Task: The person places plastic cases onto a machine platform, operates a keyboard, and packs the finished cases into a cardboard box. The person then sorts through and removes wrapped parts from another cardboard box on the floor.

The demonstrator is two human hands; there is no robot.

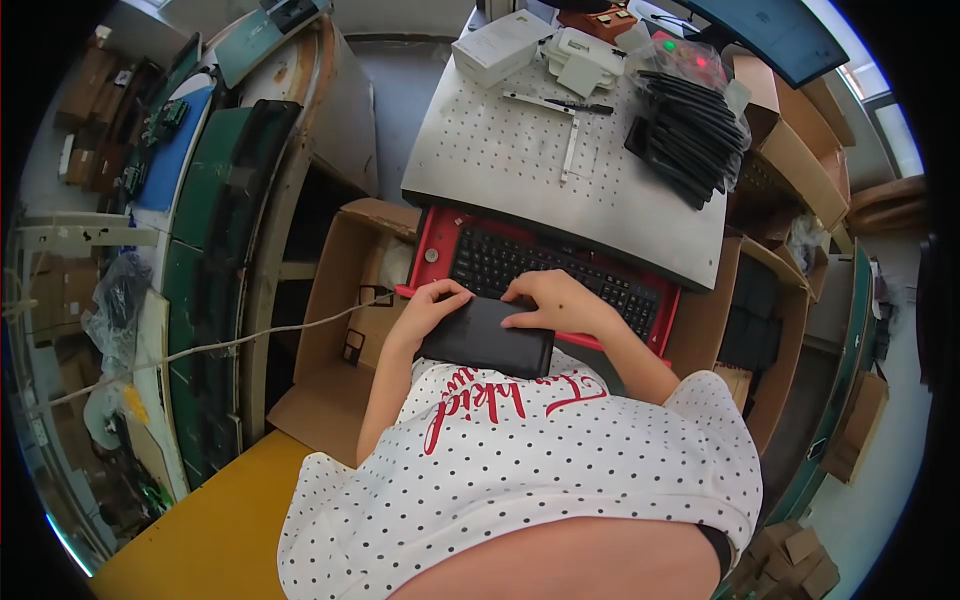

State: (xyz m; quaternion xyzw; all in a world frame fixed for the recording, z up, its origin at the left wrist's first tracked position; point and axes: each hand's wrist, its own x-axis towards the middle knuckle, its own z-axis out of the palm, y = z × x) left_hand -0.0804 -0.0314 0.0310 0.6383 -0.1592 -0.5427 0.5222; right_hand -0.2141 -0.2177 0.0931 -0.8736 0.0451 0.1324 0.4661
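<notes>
A flat black rectangular case (490, 338), wallet-like with a smooth face, is held close to my body, in front of the keyboard tray. My left hand (432, 308) grips its upper left corner, fingertips pressed together at the edge. At its upper right edge, my right hand (562, 303) has the thumb on the face and curled fingers along the top. The undersides of both hands' grips are hidden. Just beyond the hands lies a black keyboard (540, 268) in a red tray (430, 245).
On the perforated metal worktop (480, 150) are a stack of black cases (690, 135), an L-shaped ruler (570, 150), a black pen (580, 106), a white box (500, 48) and a white device (585, 62). Cardboard boxes (335, 390) flank me. A cable (230, 343) crosses at left.
</notes>
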